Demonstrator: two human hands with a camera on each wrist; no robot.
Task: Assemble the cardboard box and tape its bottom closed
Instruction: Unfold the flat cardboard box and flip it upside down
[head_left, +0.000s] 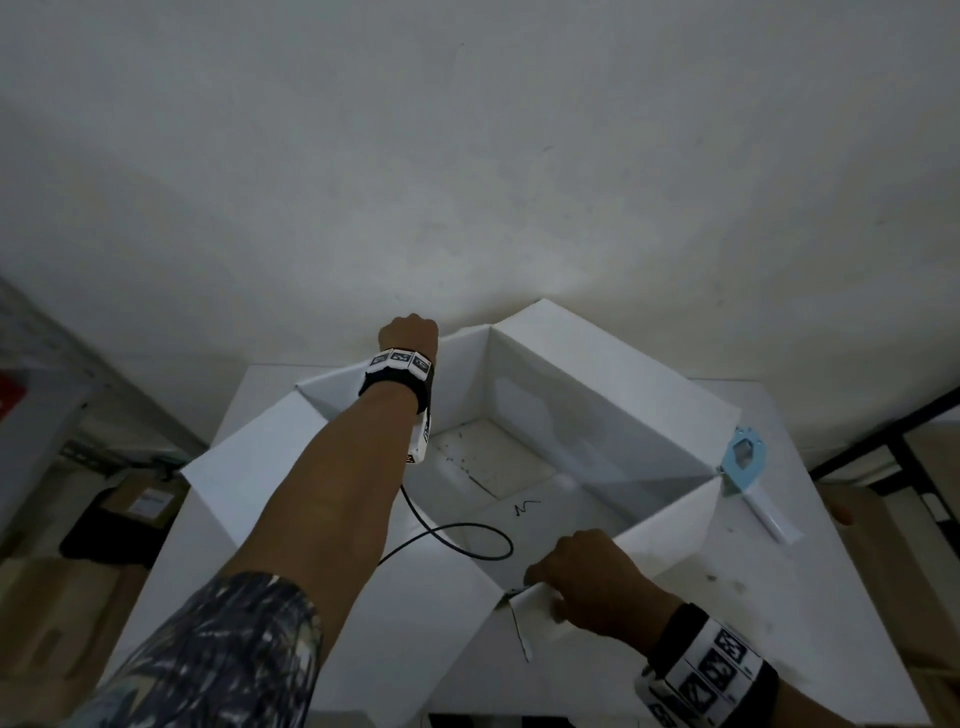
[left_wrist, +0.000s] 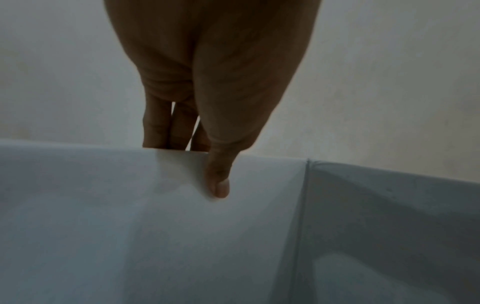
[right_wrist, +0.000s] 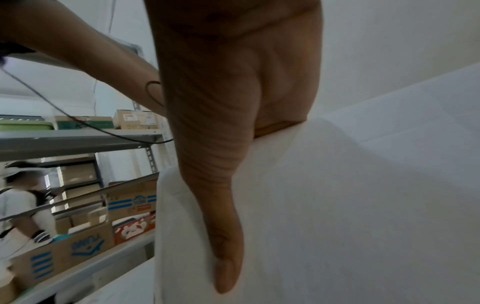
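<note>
Nearest me, right hand (head_left: 597, 582) pinches the near flap of the large white cardboard box (head_left: 597, 395) standing squared-up on the white table (head_left: 831, 597), left hand (left_wrist: 207, 123) pinching its far rim; I judge bottom folding and taping remain.

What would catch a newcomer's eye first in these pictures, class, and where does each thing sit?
A big white cardboard box fills the middle, open at the top with its flaps spread outward. The left hand grips the far wall's rim, thumb inside, while the right hand pinches the near corner. A pale blue tape dispenser sits at the box's right corner.
</note>
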